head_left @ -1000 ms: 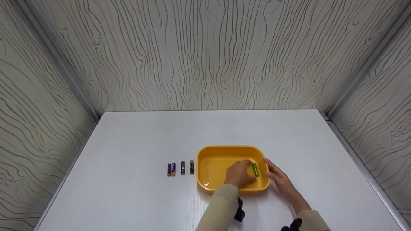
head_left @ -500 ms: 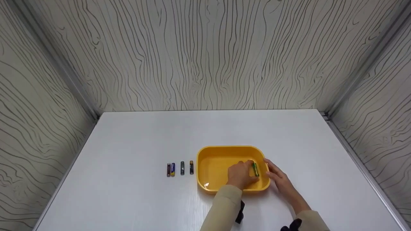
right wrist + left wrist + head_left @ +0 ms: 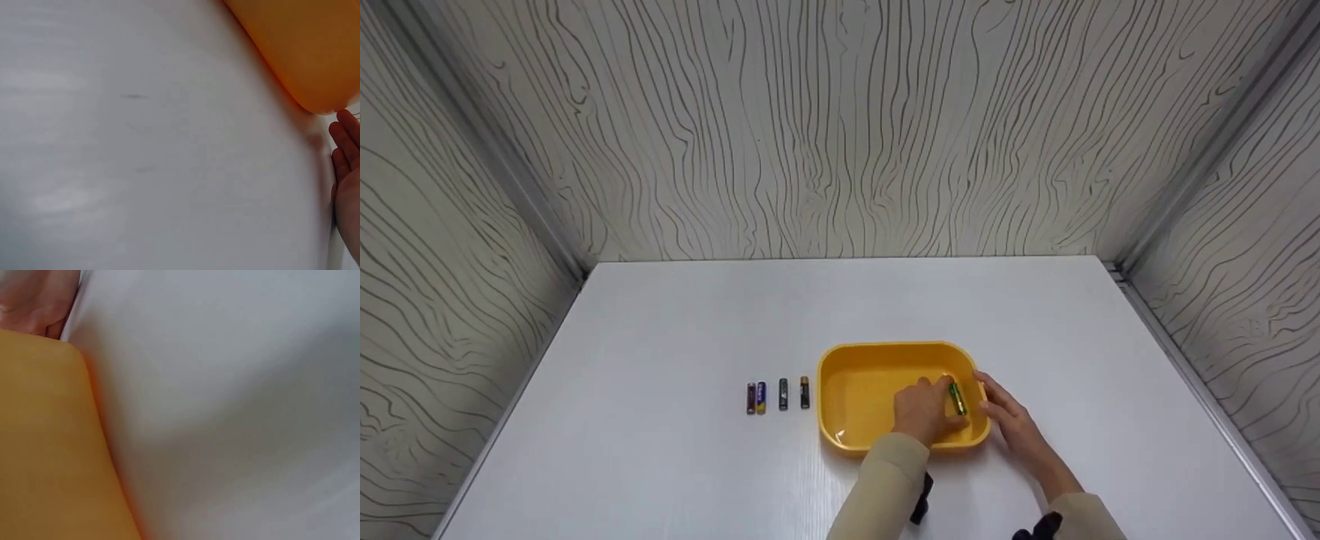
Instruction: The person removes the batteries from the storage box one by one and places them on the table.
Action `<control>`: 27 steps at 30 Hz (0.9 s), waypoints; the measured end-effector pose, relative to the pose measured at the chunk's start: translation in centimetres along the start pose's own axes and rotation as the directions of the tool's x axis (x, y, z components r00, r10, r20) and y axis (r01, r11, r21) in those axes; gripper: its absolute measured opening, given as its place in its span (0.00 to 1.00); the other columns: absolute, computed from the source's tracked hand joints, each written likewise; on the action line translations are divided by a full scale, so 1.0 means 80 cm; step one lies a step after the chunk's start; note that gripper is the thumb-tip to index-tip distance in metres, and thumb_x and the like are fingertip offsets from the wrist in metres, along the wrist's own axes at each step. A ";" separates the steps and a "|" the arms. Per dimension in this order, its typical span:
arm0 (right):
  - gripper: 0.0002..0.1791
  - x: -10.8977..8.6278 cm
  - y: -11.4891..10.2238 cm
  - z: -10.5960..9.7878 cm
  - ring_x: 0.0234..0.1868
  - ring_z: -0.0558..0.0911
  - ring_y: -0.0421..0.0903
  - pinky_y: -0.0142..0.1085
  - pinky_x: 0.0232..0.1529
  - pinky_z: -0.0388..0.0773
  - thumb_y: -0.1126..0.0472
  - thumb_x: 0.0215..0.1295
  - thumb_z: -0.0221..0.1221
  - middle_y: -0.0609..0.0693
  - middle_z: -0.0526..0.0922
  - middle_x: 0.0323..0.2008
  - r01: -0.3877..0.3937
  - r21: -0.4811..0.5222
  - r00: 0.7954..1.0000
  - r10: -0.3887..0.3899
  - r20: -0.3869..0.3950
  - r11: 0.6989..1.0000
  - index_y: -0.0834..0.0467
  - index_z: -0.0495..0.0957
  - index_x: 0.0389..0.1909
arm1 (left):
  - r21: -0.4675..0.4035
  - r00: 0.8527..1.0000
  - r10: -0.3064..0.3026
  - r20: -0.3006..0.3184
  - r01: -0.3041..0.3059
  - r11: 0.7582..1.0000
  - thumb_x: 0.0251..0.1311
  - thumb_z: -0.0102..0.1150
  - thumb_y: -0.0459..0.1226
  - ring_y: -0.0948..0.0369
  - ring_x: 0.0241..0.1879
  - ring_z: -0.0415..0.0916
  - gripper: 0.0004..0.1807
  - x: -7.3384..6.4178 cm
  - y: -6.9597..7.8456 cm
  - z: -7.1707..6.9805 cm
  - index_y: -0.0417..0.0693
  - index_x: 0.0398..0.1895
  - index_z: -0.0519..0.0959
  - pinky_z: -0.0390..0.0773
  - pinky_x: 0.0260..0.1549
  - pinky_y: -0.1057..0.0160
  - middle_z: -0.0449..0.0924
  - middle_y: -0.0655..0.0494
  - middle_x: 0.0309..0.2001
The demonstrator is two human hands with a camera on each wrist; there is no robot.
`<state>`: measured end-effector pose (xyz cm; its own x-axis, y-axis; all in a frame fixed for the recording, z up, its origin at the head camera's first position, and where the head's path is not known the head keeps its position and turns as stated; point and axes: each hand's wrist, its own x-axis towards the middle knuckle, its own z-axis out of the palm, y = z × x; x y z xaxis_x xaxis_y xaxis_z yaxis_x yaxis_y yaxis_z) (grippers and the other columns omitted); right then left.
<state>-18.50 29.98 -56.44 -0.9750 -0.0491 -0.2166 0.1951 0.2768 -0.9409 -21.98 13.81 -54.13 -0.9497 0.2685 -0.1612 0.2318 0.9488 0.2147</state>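
In the head view, a yellow plastic tray [image 3: 870, 442] sits right of the table's middle. My left hand [image 3: 920, 409] reaches inside it, with thumb and forefinger curled at the two ends of a green battery [image 3: 957, 399] near the right wall. My right hand [image 3: 1020, 431] rests against the outside of that wall, fingers extended and touching it. The right wrist view shows these extended fingers [image 3: 347, 138] by the tray's corner. In the left wrist view the tray's side [image 3: 45, 439] fills the left part, with a hand partly seen behind it.
Left of the tray, batteries stand in a row on the white table [image 3: 675, 322]: a dark red one [image 3: 751, 398], a blue and yellow one [image 3: 761, 398], a grey one [image 3: 783, 394] and a black and copper one [image 3: 805, 393]. Wood-patterned panels [image 3: 840, 135] enclose the table.
My left hand has shifted slightly right, its thumb closer to the battery's near end. The right hand stays at the tray wall. The whole view has drifted slightly.
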 end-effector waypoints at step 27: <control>0.32 0.002 0.003 -0.004 0.73 0.56 0.28 0.28 0.68 0.54 0.49 0.72 0.49 0.49 0.48 0.78 0.002 0.007 1.000 -0.002 0.018 1.000 0.47 0.54 0.74 | -0.460 0.996 0.030 0.080 0.010 0.888 0.52 0.66 0.56 0.63 0.47 0.76 0.26 -0.011 -0.010 -0.039 0.66 0.56 0.75 0.73 0.62 0.58 0.82 0.63 0.50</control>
<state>-18.63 30.33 -56.61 -0.9733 -0.0671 -0.2197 0.1942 0.2702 -0.9430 -21.97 12.27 -51.19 -0.9225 0.3091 -0.2312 0.0993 0.7688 0.6317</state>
